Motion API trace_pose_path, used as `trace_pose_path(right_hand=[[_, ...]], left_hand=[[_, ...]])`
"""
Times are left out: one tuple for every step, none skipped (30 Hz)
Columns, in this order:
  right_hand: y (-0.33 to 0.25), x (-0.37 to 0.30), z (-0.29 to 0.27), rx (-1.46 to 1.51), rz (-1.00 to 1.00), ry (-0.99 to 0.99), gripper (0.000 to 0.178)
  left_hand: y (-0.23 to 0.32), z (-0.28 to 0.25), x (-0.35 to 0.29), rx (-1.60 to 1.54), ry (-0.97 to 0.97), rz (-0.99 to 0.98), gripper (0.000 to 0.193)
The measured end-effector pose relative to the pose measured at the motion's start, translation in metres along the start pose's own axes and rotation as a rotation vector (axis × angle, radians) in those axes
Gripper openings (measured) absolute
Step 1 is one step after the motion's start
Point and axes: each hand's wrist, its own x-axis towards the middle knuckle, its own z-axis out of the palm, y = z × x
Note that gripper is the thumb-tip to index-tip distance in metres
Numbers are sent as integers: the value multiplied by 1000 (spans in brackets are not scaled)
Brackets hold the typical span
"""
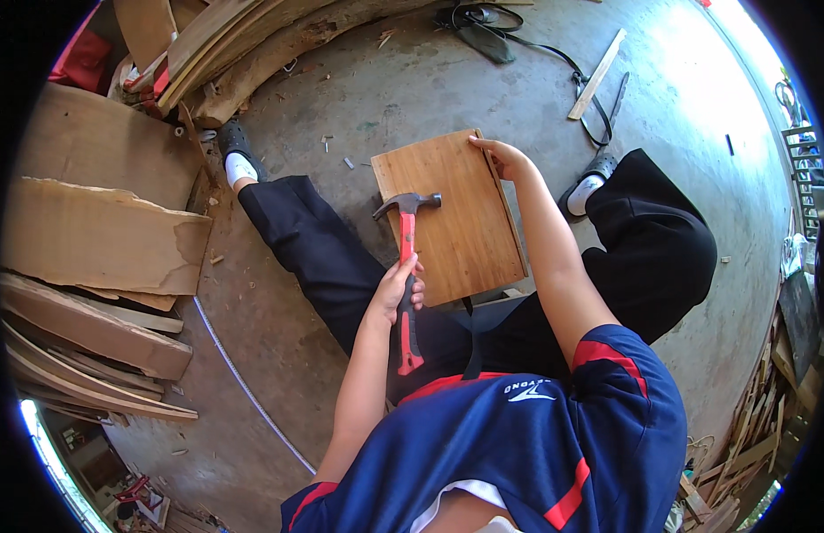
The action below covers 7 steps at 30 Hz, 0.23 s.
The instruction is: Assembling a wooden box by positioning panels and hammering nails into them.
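Observation:
In my left hand [397,289] is a claw hammer [407,231] with a dark head and a red and black handle. My fingers wrap round the middle of the handle, and the head lies over a brown wooden panel [461,218]. The panel sits between my spread legs, slightly turned, with a thin strip along its right edge. My right hand [501,158] grips that panel at its far right corner, fingers over the edge. The underside of the panel is hidden.
Stacked boards [101,231] lie at the left, and a thick log-like timber [278,67] at the far left. A pale wood stick [598,75] and a black strap [554,53] lie far right. Small scraps dot the concrete floor [332,115]. Wood offcuts [749,444] pile at the near right.

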Motion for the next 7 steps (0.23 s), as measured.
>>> trace_pose_path(right_hand=[[3,1,-3,19,-41,16,56],[5,2,-6,20,-42,27,56],[9,2,-8,-22,-49,82,60],[9,1,-2,-63,-55,122,64],[10,-2,2,-61,-56,122,64],[12,-6,4,-47,-109,181,69],[13,-13,12,-30,-163,231,75]], left_hand=[[-1,2,1,5,0,0,33],[-1,4,2,7,-9,-5,33],[-1,6,4,11,-21,2,33],[-1,5,3,14,-19,15,32],[-1,4,4,16,-18,15,32],[-2,5,4,23,-2,29,33],[-1,4,4,32,21,47,33]])
